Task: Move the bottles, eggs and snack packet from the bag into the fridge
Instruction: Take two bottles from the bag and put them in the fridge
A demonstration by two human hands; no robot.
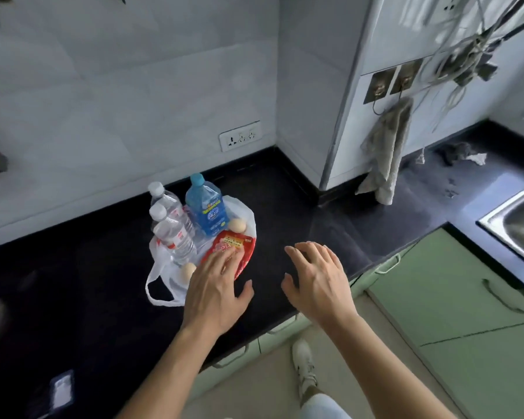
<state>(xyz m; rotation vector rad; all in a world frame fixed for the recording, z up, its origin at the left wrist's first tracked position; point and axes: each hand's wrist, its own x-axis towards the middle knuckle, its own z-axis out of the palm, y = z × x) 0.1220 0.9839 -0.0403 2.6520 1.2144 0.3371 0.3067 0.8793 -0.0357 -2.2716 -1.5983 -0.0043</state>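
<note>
While the left hand [218, 285] lies open, fingers [224, 261] straight on the flat red plastic snack packet [244, 243] in the white plastic bag [164, 261] — right hand [318, 276] open, empty alongside — pinching the edge beneath its fingertips should spare the pale egg [189, 270] beside them.

- Setting is recorded as a home kitchen.
- A black stone worktop [285, 207] is seen running along two walls and turning a corner.
- A steel sink [518, 219] is set into the worktop at the right edge.
- Pale green cabinet fronts [436, 297] with bar handles [499, 296] are fitted below the worktop.
- The walls are faced with large pale tiles [118, 86]; a wall socket [239, 136] is mounted just above the worktop.
- A cloth [384, 152] is hung from wall hooks [381, 86].
- A plastic bag [242, 210] of groceries is noted on the worktop.
</note>
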